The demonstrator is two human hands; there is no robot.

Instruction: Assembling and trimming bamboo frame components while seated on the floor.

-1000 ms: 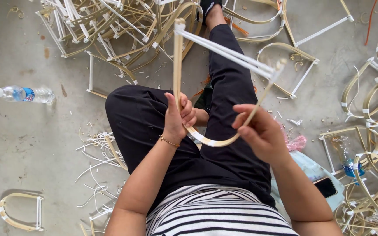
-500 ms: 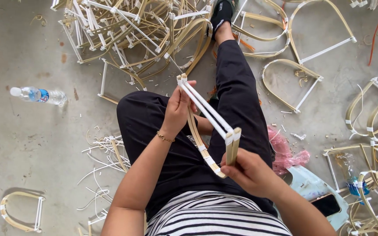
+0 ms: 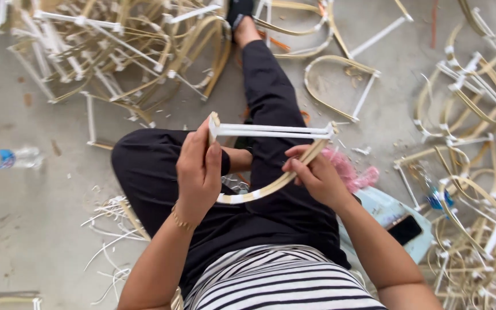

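I sit on a concrete floor in black trousers and hold a D-shaped cane frame [image 3: 271, 185] over my lap. Its straight side is two white rods [image 3: 271, 131] lying level, and its curved side is a pale cane strip bending below them. My left hand [image 3: 198, 169] grips the frame's left corner and left end of the curve. My right hand [image 3: 312, 172] pinches the curved strip near the right corner. A thin bracelet sits on my left wrist.
Heaps of similar cane frames lie at the top left [image 3: 116, 51] and along the right [image 3: 472, 115]. A single frame [image 3: 340, 86] lies beside my leg. A plastic bottle [image 3: 4, 158] rests at left, loose white offcuts [image 3: 116, 212] by my thigh, a phone [image 3: 404, 229] at right.
The frame has been turned from standing upright and slanted to lying with its white rods level. My hands have shifted to its two corners, the right one moving up and to the right.
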